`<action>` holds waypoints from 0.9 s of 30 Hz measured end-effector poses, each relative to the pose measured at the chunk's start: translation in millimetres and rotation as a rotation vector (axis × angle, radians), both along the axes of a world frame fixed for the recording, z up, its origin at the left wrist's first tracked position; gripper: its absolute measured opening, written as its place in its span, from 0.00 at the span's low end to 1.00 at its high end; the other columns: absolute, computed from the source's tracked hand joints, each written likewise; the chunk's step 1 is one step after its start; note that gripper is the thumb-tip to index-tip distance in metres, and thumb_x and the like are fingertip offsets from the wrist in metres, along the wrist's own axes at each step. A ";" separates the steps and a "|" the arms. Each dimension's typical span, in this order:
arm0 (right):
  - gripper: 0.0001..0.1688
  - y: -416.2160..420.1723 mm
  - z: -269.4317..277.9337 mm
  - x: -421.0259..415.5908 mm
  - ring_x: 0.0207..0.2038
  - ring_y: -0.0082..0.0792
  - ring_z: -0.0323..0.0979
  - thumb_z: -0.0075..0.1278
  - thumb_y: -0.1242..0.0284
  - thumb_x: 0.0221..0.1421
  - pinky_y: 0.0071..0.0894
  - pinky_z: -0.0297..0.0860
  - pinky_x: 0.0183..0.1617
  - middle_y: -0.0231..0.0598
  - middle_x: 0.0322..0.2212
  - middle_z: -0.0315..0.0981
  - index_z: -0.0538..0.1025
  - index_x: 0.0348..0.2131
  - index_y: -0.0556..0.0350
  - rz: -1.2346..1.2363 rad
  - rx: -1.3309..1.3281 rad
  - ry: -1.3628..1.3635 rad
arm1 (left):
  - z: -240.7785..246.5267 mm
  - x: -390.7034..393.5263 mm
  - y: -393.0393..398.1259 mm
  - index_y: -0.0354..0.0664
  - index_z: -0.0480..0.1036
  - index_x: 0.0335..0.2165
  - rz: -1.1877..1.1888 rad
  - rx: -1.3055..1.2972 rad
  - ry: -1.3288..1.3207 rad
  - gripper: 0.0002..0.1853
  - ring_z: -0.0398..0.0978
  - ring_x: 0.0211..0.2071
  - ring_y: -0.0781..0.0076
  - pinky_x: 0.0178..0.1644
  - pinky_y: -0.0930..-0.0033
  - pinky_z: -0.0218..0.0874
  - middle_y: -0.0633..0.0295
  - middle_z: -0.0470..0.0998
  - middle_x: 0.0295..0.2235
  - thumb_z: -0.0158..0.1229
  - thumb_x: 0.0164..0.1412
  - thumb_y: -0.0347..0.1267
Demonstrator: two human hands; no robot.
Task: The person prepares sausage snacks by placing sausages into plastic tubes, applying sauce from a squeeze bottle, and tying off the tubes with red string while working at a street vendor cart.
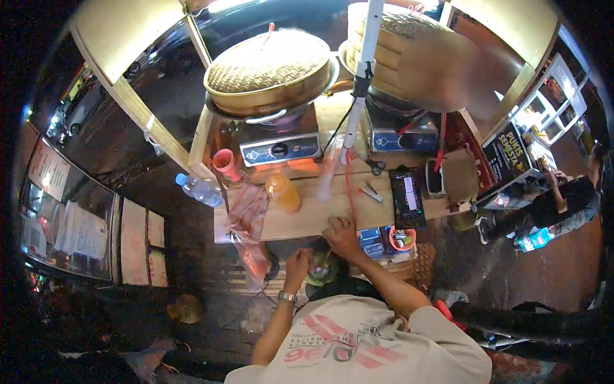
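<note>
My left hand (299, 265), with a metal watch at the wrist, is curled beside a rounded green object (322, 270) below the table's front edge. Whether its fingers grip anything is too blurred to make out. My right hand (342, 237) is bent over the front edge of the wooden table (316, 222), close to a hanging red string (350, 192). What lies under its fingers is hidden. A thin pale stick (329, 253) shows just below it. On the tabletop ahead stand an orange squeeze bottle (284, 193) and a phone (407, 198).
Bamboo steamers (271, 72) sit on gas stoves (280, 146) at the back. A white pole (360, 101) rises mid-table. Scissors (376, 166), red cups (226, 164), a checkered cloth (247, 209) and a water bottle (199, 189) lie around. A person (561, 201) is at the right.
</note>
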State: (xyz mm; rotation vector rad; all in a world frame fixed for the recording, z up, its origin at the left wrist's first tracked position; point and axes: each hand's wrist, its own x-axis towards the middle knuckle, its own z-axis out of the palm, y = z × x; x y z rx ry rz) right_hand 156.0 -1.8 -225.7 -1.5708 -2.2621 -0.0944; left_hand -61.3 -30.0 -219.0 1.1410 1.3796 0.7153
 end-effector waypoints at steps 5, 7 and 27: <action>0.09 -11.8 18.8 6.4 0.41 0.37 0.74 0.62 0.73 0.53 0.39 0.70 0.48 0.40 0.37 0.76 0.82 0.37 0.51 -0.004 -0.197 0.626 | 27.7 35.6 18.8 0.35 0.74 0.48 -0.064 0.740 0.311 0.17 0.77 0.44 0.64 0.47 0.60 0.69 0.53 0.79 0.44 0.59 0.62 0.31; 0.07 -28.8 51.6 5.9 0.36 0.30 0.75 0.62 0.76 0.55 0.30 0.71 0.42 0.38 0.34 0.77 0.82 0.36 0.56 -0.103 -0.361 1.049 | 76.8 56.0 23.5 0.35 0.72 0.50 -0.120 0.956 0.313 0.19 0.75 0.48 0.64 0.50 0.60 0.67 0.56 0.78 0.47 0.61 0.60 0.29; 0.08 -41.9 161.1 34.6 0.26 0.17 0.69 0.58 0.72 0.62 0.18 0.65 0.31 0.30 0.23 0.74 0.77 0.31 0.59 -0.263 -0.438 1.420 | 86.0 6.9 12.1 0.31 0.77 0.44 -0.525 0.097 -0.228 0.20 0.80 0.36 0.70 0.47 0.65 0.71 0.61 0.82 0.32 0.56 0.69 0.41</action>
